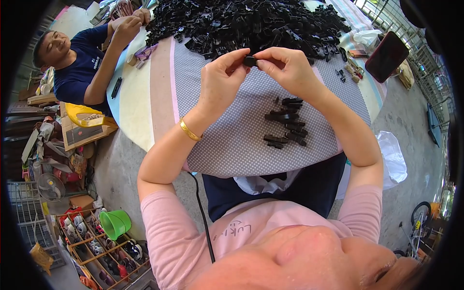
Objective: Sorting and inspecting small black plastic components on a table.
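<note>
Round table (159, 96) covered with a grey dotted cloth; far half buried under a large heap of small black plastic parts (251, 21). Nearer, to the right of centre, a small cluster of black plastic clips (286, 123) laid on the cloth, apart from the heap and below the hands. At far right edge, a dark red phone-shaped slab (386, 56) and a crumpled white plastic bag (366, 36). Across the table at left, a co-worker's hand (126, 26) close to the heap's edge, well apart from the work in hand. On the floor at lower left, a green plastic bucket (116, 224) beside a wooden compartment tray.

Nothing between camera and work. Small black plastic piece (250, 61): compact, dark, matte; detail too small to tell. Held above the cloth, just in front of the heap. Left hand (220, 79) pinching it from the left with thumb and forefinger; right hand (287, 67) pinching from the right, fingertips nearly meeting.
</note>
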The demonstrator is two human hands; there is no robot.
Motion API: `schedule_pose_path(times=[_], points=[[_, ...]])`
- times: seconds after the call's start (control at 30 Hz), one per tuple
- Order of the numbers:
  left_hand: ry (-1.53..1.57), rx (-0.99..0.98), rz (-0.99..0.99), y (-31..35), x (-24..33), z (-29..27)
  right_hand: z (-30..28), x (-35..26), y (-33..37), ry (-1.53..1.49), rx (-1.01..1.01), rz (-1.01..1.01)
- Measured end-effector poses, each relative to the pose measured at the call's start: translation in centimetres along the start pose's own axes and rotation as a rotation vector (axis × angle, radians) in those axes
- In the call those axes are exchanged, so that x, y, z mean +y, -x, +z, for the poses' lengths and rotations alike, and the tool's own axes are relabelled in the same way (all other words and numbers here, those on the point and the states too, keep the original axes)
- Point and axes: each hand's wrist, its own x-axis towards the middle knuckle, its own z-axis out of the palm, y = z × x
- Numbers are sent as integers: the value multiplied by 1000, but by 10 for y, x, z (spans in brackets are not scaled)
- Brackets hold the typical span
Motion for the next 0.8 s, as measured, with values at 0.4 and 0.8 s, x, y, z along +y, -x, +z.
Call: schedule_pose_path(times=[0.4,0.8], points=[[239,2,34,-1,2,-5,-13,0,-7,-66,-87,-95],[219,-264,-125,2,8,-5,-27,13,-19,-287,-117,188]])
